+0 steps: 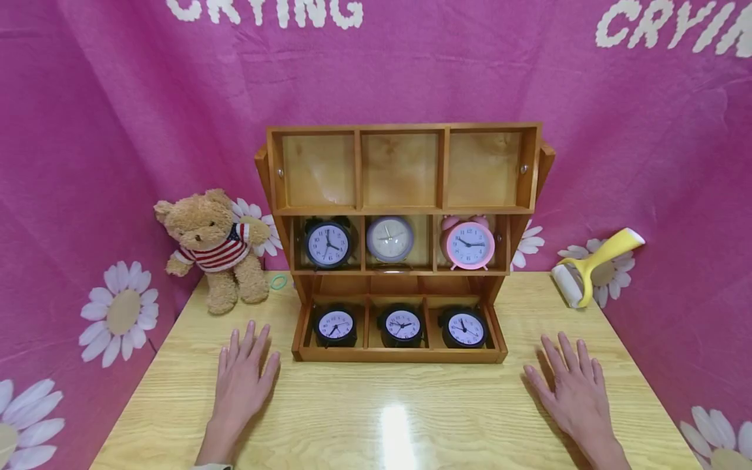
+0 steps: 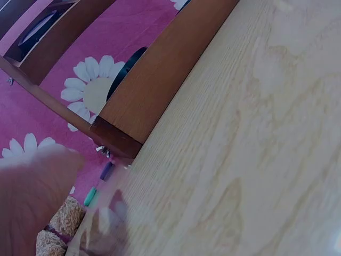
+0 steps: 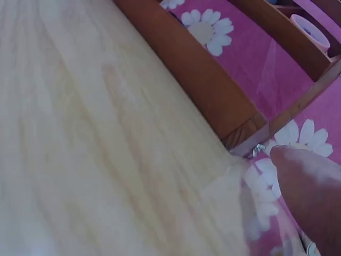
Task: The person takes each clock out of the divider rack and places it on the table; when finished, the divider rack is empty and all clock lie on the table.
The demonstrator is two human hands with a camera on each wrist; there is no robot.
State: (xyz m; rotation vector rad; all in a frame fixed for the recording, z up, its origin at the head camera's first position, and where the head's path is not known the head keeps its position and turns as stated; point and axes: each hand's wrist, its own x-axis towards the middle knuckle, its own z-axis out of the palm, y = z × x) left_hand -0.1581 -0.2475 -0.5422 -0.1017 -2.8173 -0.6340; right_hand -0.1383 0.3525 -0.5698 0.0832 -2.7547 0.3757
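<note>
My left hand (image 1: 242, 378) rests palm down on the table, fingers straight, left of a three-tier wooden rack (image 1: 399, 354). On the other side my right hand (image 1: 574, 395) lies flat with fingers spread, holding nothing. Three alarm clocks sit in the rack's middle tier: a black one (image 1: 328, 244), a lavender round one (image 1: 390, 239) and a pink twin-bell one (image 1: 470, 245). The bottom tier holds three black clocks, at left (image 1: 335, 326), centre (image 1: 402, 325) and right (image 1: 464, 328). Bare compartments make up the top tier. Each wrist view shows a blurred part of that hand beside the rack's lower corner.
A teddy bear (image 1: 214, 251) in a striped shirt sits at the table's back left, near a green ring (image 1: 279, 282). At the back right, a yellow-handled lint roller (image 1: 593, 267) leans on the pink floral cloth (image 1: 411, 72) around the table (image 1: 329, 418).
</note>
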